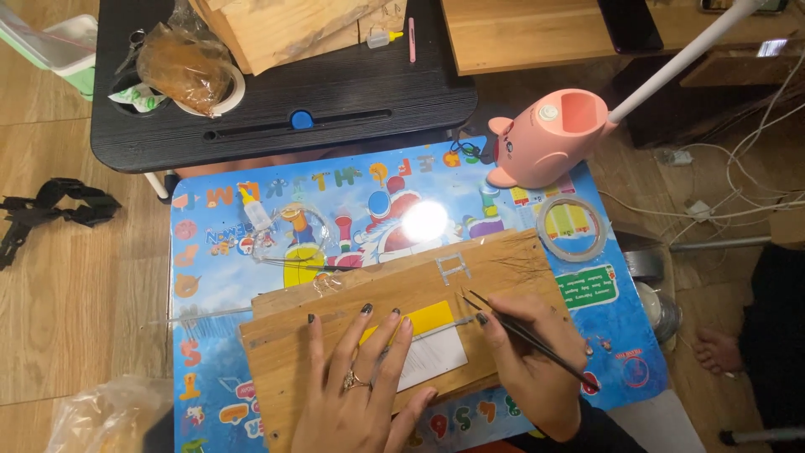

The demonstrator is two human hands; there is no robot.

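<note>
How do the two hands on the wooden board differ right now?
The left hand lies flat with fingers spread, pressing a yellow and white card onto the wooden board; the right hand is curled around thin black tweezers.
The left hand wears a ring; no ring shows on the right hand.
The left hand holds no tool; the right hand points its tweezers' tips at the card's upper right edge.
Both have dark nail polish and rest on the board.
</note>
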